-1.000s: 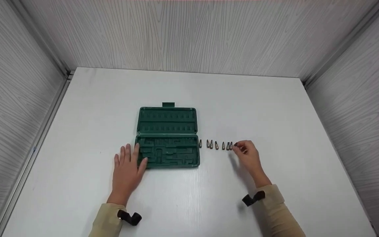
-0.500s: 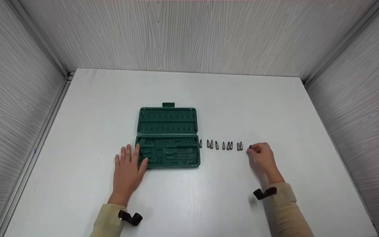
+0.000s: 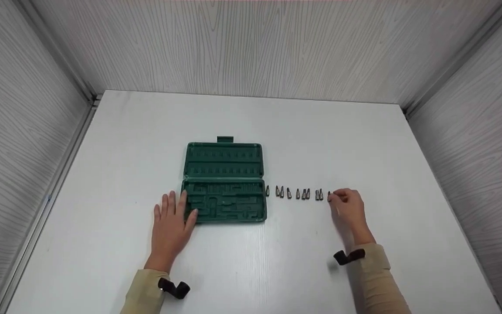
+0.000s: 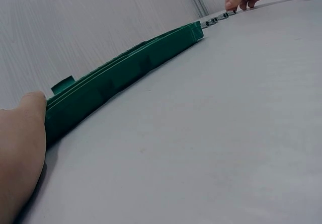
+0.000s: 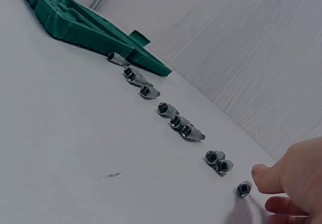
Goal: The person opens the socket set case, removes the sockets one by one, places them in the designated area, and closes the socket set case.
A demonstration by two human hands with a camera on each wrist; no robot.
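On the white table lies an unfolded green plastic case [image 3: 225, 178], its moulded recesses facing up. My left hand [image 3: 170, 229] rests at its left side with straight fingers; the thumb lies at the front left corner. Several small metal bit sockets [image 3: 289, 193] form a loose row to the right of the case. At the row's right end, a single bit socket [image 5: 244, 189] lies on the table. Just beside it is my right hand [image 3: 350, 211], thumb tip very close to the socket. No finger shows on the socket's other side in the right wrist view.
Wood-grained panels [image 3: 251, 48] stand behind the table and at both sides. A dark wrist camera [image 3: 174, 288] is strapped to the left sleeve, and another camera [image 3: 349, 257] to the right sleeve.
My right hand has moved right along the row from beside the earlier sockets. A pair and then a single bit socket now lie at its right end. The left hand has stayed in place.
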